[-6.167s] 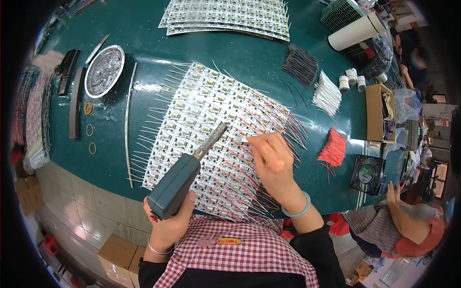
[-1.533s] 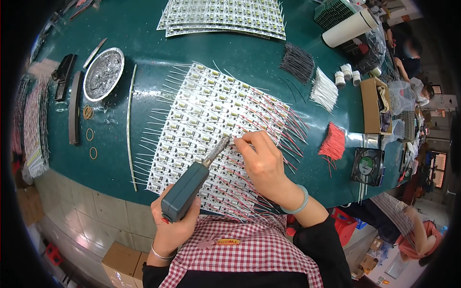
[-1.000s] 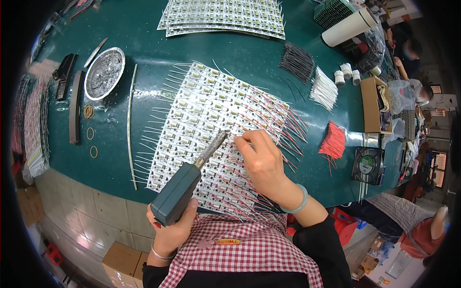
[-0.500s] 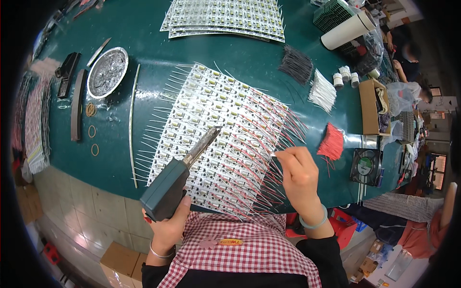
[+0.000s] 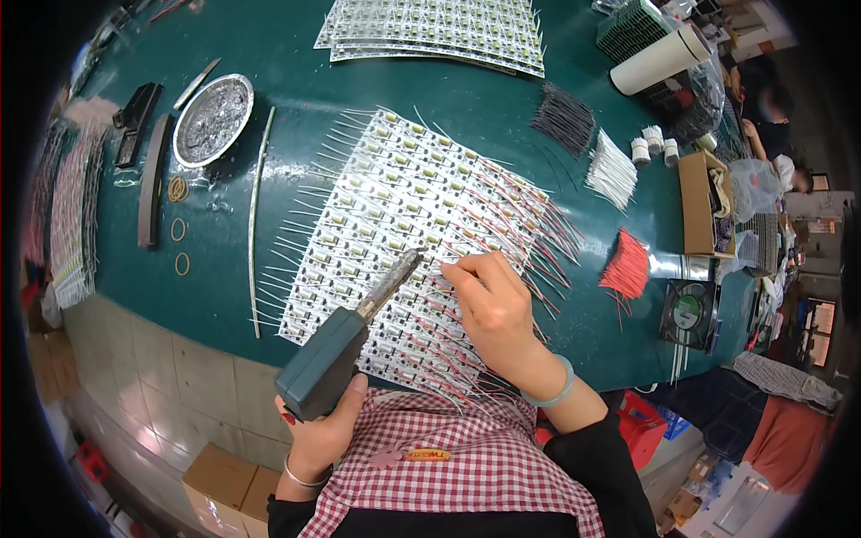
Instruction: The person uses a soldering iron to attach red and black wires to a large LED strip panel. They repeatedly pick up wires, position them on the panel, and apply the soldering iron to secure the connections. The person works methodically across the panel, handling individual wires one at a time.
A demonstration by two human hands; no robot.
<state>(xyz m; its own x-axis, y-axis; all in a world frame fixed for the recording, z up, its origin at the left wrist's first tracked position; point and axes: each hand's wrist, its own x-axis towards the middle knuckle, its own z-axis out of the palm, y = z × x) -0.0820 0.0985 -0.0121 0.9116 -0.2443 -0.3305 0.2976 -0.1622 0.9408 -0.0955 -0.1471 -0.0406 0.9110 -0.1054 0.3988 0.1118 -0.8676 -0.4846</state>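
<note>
My left hand (image 5: 325, 430) is wrapped round the dark green handle of a soldering gun (image 5: 325, 363). Its grey metal tip points up and right over a white sheet of circuit boards (image 5: 359, 211). Just right of the tip, my right hand (image 5: 493, 305) is closed in a pinch, fingertips low over the sheet. What the pinch holds is too small to make out. White wires stick out from the sheet's left side. Red wires (image 5: 529, 211) with pale ends fan out along its right side, partly covered by my right hand.
Black (image 5: 562, 119), white (image 5: 613, 170) and red (image 5: 625, 264) wire bundles lie to the right, near a small fan (image 5: 689, 311) and a cardboard box (image 5: 704, 204). A metal bowl (image 5: 213, 121) stands left. More board sheets (image 5: 439, 36) are stacked at the back. A person (image 5: 767, 134) sits far right.
My right hand has moved left, from beside the sheet's right edge to near the soldering gun's tip. The gun has shifted slightly right and down. The whole view has shifted a little.
</note>
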